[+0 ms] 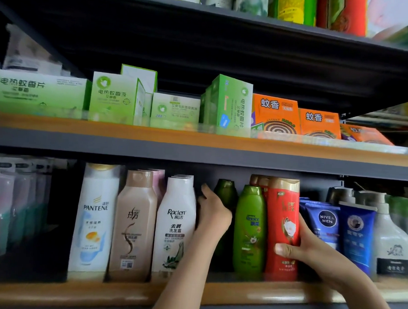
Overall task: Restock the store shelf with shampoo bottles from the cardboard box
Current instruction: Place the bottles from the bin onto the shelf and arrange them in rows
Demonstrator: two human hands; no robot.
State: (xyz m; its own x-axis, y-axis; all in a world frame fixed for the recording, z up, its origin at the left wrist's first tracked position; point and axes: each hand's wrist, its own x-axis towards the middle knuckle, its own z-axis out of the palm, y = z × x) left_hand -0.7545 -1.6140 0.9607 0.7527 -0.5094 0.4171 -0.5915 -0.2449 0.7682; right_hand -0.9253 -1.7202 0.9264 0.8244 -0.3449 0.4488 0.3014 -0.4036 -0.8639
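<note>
L hand (213,214) on dark-green btl (226,189), R hand (310,248) round glossy red btl (283,217)

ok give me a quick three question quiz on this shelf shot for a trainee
1. True or false: the right hand grips the red bottle on the lower shelf.
2. Which bottle stands right beside the red bottle, on its left as seen in the picture? A) Pantene bottle B) light green Rejoice bottle C) brown bottle
3. Fill in: the orange boxes sit on the shelf ___ the shampoo row.
Key: 1 true; 2 B; 3 above.
</note>
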